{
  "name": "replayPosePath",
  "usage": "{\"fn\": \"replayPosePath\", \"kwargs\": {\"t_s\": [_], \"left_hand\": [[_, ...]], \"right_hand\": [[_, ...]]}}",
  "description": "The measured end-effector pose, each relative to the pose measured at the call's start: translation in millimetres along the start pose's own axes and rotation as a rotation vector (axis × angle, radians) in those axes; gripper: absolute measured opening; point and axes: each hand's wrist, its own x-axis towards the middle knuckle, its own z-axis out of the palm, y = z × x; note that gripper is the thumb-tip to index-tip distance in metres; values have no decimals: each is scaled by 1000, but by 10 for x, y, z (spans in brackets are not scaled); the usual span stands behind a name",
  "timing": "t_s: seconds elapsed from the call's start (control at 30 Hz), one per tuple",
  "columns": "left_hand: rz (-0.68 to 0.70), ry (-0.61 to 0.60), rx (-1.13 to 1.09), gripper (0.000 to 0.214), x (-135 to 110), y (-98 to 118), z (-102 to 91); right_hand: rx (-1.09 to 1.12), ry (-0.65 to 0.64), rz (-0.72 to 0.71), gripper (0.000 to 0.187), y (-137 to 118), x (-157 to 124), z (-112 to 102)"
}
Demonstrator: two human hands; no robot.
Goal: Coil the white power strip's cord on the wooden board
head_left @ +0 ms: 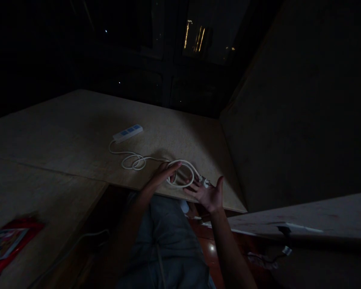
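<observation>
White cord (179, 186) runs out from the left end of the power strip (128, 133), which lies on the pale surface (174, 132) with its blue sockets facing up. Just on the person's side of the power strip, the cord makes a few small overlapping loops on the surface. From there it leads to a larger round coil, to the right of the power strip and nearer the person, where both hands are. The left hand (165, 173) is at the coil's left side, its fingers partly closed around the cord and holding it. The right hand (209, 196), farther to the right of the power strip, is turned palm up, its fingers spread wide and its thumb standing well out. Those fingers reach the coil's lower right edge, though I cannot tell whether they touch it. The plug (205, 183) is also to the right of the power strip, just beyond the right palm, and the dim light hides how it is supported. A red packet (33, 226) lies on the surface, well to the left of the power strip and nearer the person. Beyond the power strip is a dark window (210, 32) with a few lights showing
</observation>
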Motion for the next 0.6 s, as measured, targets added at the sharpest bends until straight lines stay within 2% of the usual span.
{"fn": "replayPosePath", "kwargs": {"t_s": [0.07,0.13,0.27,0.37,0.47,0.53,0.6], "left_hand": [[4,-70,78,48,-2,42,-3],[-3,-91,112,48,-10,103,5],[-42,-128,62,47,-54,243,41],[-160,-263,-116,45,-79,288,38],[-334,-465,-359,45,-64,256,-14],[-422,-590,-442,49,-40,218,-52],[-456,-653,-423,48,-16,191,-70]], "right_hand": [[-109,-41,82,75,-101,24,-62],[-233,-87,124,65,-178,65,-70],[-453,-104,82,55,-250,148,35],[-680,-41,78,48,-264,203,113],[-869,15,62,36,-279,241,147],[-957,-2,79,33,-297,254,163],[-1036,-56,104,32,-323,261,184]]}}
